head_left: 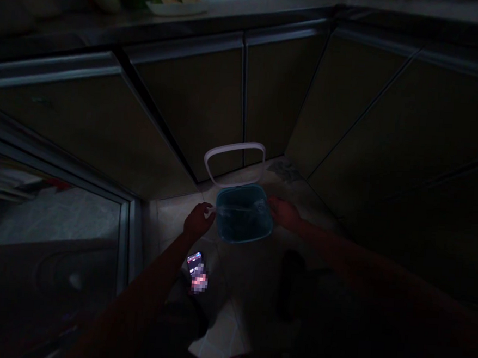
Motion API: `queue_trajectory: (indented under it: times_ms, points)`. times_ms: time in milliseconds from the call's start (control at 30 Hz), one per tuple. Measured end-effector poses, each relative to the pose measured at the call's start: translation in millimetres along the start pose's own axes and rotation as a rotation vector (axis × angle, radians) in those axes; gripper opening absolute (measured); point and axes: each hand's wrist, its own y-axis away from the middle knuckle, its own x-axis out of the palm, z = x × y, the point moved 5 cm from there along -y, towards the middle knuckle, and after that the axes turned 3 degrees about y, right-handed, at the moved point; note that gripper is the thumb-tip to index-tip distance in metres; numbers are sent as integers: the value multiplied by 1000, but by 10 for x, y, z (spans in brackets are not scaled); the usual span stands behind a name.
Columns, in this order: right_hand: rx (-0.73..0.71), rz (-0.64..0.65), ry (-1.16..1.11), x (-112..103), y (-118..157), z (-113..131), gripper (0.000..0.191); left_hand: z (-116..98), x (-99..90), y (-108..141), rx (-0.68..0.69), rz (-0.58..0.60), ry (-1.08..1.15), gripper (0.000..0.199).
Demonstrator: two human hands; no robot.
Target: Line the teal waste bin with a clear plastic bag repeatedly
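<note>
In the dim head view, a blue bin (243, 234) stands on the floor, its mouth facing up. Its pale rim ring (235, 147) is tipped up at the far side. A thin, see-through plastic bag (237, 207) stretches across the bin's mouth. My left hand (198, 220) is closed at the bin's left edge, with a whitish bunch of the bag in its fingers. At the right edge my right hand (284, 212) is closed around the bag's other end; its fingertips are dark and partly hidden.
A lit phone (197, 272) lies below my left hand. Cabinet doors (187, 99) rise behind the bin and to the right. Above them, a plate of food (177, 5) sits on the counter. A framed glass panel (125, 231) stands at the left.
</note>
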Motion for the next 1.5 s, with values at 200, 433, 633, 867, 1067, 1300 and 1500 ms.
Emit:
queue_trajectory:
  times_ms: [200, 433, 633, 867, 1067, 1300, 1500]
  points:
    - [23, -74, 14, -22, -38, 61, 35, 42, 80, 48, 1, 23, -30, 29]
    - [101, -100, -71, -60, -143, -56, 30, 78, 65, -40, -52, -2, -51, 24]
    - [268, -54, -188, -15, -253, -360, 29, 234, 98, -125, -103, -77, 36, 20]
    - [330, -118, -338, -47, -412, -524, 32, 348, 198, -338, -198, -151, 246, 15]
    - [422, -163, -462, -97, -556, -608, 30, 323, 262, -552, -259, -174, 373, 14]
    - [512, -171, -618, -61, -751, -609, 31, 291, 268, -778, -355, -180, 525, 13]
    - [465, -93, -616, 44, -830, -590, 33, 335, 378, -828, -479, -123, 688, 18]
